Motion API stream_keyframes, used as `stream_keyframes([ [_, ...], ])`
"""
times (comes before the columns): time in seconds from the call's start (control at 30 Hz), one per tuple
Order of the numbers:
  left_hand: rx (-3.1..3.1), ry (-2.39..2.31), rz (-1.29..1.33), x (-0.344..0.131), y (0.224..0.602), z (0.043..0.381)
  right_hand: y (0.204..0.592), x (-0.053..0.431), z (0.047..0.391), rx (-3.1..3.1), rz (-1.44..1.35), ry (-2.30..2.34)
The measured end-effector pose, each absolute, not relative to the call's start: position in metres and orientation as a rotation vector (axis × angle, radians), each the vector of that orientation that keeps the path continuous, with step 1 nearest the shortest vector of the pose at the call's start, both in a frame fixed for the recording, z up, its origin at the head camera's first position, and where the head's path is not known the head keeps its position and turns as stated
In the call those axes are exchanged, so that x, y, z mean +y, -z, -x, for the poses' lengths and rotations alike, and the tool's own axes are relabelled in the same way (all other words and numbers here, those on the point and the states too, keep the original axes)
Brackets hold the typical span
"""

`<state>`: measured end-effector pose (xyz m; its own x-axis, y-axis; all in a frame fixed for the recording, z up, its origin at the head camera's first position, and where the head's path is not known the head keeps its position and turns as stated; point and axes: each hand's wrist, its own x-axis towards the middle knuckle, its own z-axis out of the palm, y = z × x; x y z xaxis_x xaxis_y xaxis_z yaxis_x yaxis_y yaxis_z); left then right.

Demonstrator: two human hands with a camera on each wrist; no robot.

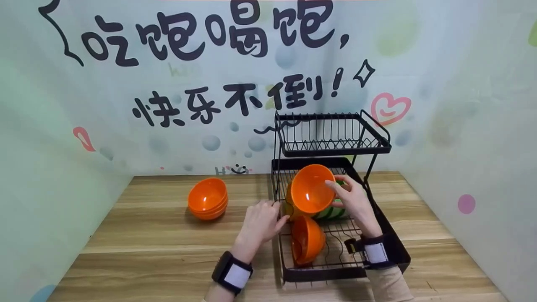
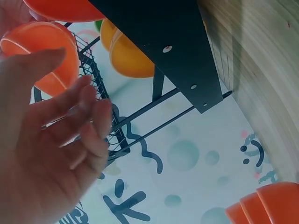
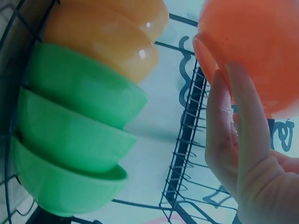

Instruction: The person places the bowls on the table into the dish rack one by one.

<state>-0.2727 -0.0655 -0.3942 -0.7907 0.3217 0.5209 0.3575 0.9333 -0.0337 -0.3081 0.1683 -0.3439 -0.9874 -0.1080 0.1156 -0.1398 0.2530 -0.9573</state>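
My right hand pinches the rim of an orange bowl, thumb on the inside and fingers outside. The bowl is held tilted above the lower tier of a black dish rack, its hollow facing the head camera. My left hand is beside the rack's left edge, fingers loosely bent, holding nothing. Another orange bowl stands on its side in the front of the rack. Behind the held bowl, green bowls and yellow bowls stand in a row, as the right wrist view shows.
Left of the rack, a nested stack of orange bowls sits on the wooden table. The rack's upper tier overhangs the back of its lower tier. A printed cloth wall stands behind the table.
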Motion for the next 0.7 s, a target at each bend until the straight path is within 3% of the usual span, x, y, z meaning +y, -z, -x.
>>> stream_keyframes([
  [0.7,-2.926,0.249,0.496,-0.063,0.402,0.271,0.335,0.187,0.302,-2.677,-0.221,-1.406],
])
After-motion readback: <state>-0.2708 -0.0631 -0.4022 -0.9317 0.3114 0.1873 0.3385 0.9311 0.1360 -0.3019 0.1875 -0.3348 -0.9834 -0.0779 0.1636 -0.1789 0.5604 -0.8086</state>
